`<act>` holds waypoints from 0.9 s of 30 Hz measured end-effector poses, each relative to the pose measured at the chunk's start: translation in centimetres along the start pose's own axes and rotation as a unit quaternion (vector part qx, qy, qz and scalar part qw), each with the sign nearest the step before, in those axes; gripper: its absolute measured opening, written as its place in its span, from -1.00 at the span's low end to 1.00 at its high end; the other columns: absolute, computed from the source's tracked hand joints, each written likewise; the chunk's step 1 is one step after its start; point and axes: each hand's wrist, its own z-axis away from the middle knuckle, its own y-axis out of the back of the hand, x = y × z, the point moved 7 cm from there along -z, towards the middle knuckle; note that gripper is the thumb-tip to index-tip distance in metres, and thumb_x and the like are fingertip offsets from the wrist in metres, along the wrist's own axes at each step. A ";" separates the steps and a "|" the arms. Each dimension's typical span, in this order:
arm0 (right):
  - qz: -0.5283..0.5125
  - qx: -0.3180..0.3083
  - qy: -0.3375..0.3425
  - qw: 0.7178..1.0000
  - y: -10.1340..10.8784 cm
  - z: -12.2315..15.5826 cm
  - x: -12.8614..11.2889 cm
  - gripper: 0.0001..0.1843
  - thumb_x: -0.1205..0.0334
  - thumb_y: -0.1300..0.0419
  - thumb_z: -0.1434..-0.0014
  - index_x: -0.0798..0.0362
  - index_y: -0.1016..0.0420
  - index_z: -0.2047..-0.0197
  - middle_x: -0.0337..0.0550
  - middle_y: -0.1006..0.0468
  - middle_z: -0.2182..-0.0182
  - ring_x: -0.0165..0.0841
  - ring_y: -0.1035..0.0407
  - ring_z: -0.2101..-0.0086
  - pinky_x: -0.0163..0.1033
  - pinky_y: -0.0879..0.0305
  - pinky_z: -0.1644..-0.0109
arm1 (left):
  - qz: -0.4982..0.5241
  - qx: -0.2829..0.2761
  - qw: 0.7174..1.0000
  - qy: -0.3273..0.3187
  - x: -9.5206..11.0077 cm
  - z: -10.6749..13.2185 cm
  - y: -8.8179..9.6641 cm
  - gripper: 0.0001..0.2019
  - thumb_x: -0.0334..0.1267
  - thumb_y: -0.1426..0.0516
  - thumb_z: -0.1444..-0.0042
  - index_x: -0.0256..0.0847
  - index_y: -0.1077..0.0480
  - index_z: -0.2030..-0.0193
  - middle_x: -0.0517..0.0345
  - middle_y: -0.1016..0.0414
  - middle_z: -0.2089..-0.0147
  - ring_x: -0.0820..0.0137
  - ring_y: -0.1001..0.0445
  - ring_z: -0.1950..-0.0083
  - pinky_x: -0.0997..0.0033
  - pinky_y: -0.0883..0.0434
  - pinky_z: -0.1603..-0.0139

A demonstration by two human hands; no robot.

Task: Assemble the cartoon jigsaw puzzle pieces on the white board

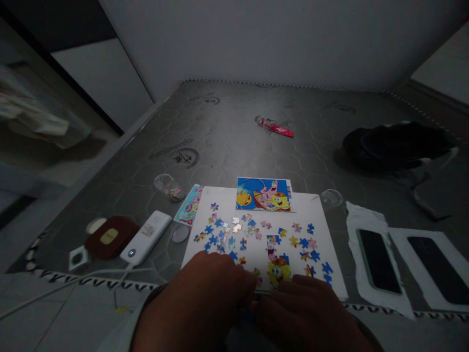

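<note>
Jigsaw pieces (229,234) lie scattered on the white board (216,198), just past your left hand (198,305) and right hand (308,313), which sit close together at its near edge; whether they grip anything can't be told. A careless drag could shift the board and spill pieces.

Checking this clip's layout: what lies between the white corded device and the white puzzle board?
In the head view, a small round clear disc lies between the white corded device and the white puzzle board.
</note>
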 end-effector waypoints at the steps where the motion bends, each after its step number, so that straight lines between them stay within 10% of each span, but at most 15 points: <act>1: 0.000 -0.005 -0.003 1.000 0.0 0.0 0.0 -0.72 0.20 -0.02 -0.42 -0.03 -0.36 0.36 -0.43 -0.51 0.56 -0.46 -0.31 0.58 -0.21 0.00 0.47 | 0.005 0.000 1.000 -0.002 0.0 0.0 0.1 -0.80 -0.35 -0.13 -0.14 -0.06 -0.61 0.28 0.10 -0.64 0.37 0.27 -0.58 0.39 0.37 -0.44 0.38; 27: 0.061 0.045 -0.033 0.997 0.9 -0.3 0.5 -0.56 0.13 0.19 -0.49 -0.03 -0.36 0.35 -0.41 -0.50 0.58 -0.47 -0.35 0.61 -0.20 0.00 0.47 | 0.013 0.087 0.996 -0.027 -0.6 -0.5 -0.1 -0.67 -0.45 -0.06 -0.07 -0.01 -0.56 0.17 0.07 -0.65 0.25 0.18 -0.63 0.28 0.27 -0.48 0.29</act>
